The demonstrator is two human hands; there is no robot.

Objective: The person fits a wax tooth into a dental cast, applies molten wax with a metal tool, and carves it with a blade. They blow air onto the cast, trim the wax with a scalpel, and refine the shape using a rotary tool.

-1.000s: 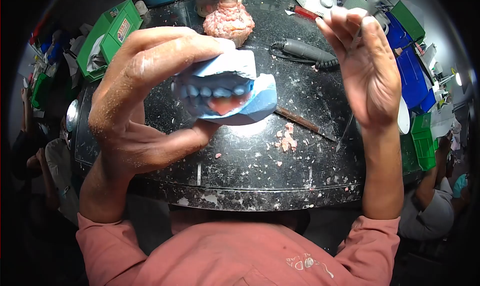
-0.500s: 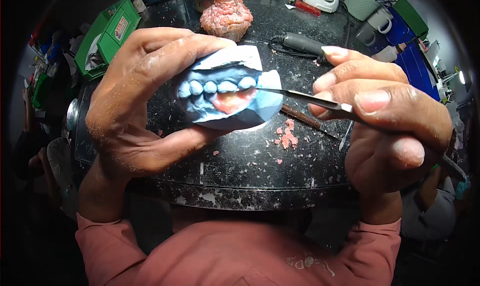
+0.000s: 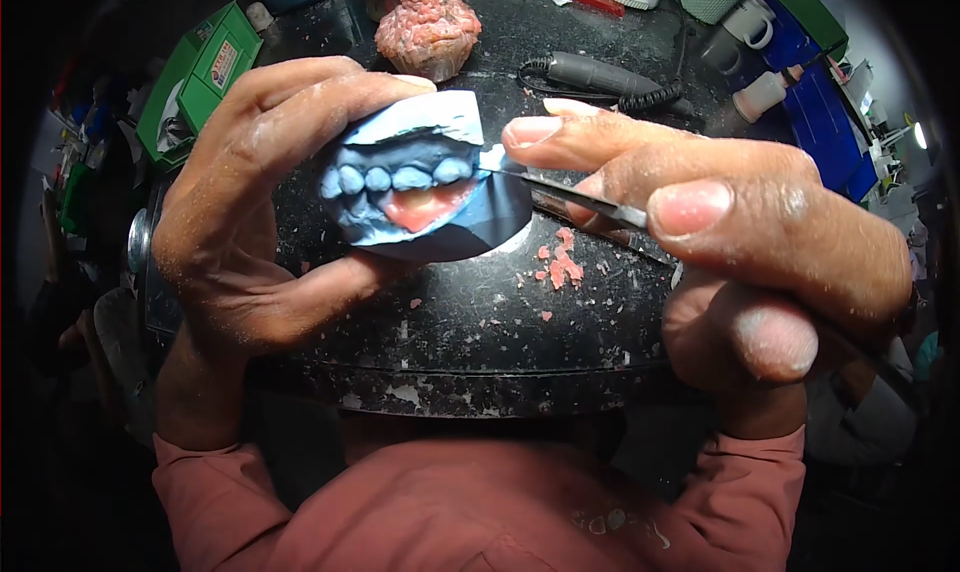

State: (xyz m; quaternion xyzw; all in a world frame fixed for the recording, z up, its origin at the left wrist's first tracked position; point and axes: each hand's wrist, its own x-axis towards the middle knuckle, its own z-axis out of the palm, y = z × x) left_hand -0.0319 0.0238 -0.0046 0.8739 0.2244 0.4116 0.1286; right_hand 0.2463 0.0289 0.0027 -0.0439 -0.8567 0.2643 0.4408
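The left hand (image 3: 240, 212) is curled around a blue dental cast (image 3: 420, 187), fingers over its top and thumb beneath, holding it raised above the dark surface (image 3: 480, 322) with the teeth facing the camera. The right hand (image 3: 740, 242) pinches a thin metal blade (image 3: 560, 192), forefinger stretched along it, its tip touching the cast's right side. Pink wax scraps (image 3: 562, 264) lie on the surface just below.

Cast's back (image 3: 420, 177): covered by the left hand (image 3: 235, 207).
Blade's handle (image 3: 575, 200): buried in the right hand (image 3: 730, 242).
Green box label (image 3: 222, 64): too small to be read.
Shirt print (image 3: 612, 522): blurred.
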